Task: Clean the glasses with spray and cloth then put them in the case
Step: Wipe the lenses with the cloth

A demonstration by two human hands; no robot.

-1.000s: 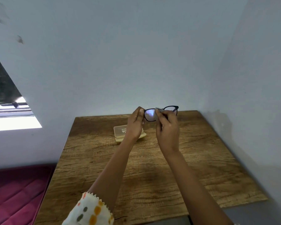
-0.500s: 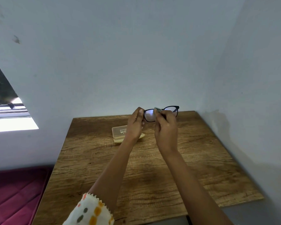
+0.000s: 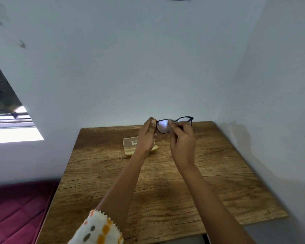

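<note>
Black-framed glasses [image 3: 187, 119] are held up in the air above the far part of the wooden table [image 3: 165, 182]. My left hand [image 3: 146, 136] pinches the frame's left end. My right hand [image 3: 182, 140] pinches a small pale cloth [image 3: 173, 120] against the top of the left lens near the bridge. A cream glasses case [image 3: 130, 144] lies open on the table behind my left hand, which partly hides it. No spray bottle is in view.
The table stands in a corner, with pale walls behind it and to its right. A dark red mattress [image 3: 16, 212] lies low at the left. A window [image 3: 5, 120] opens in the left wall.
The view has tilted slightly. Both hands keep the glasses in about the same place, with the cloth still at the left lens.
</note>
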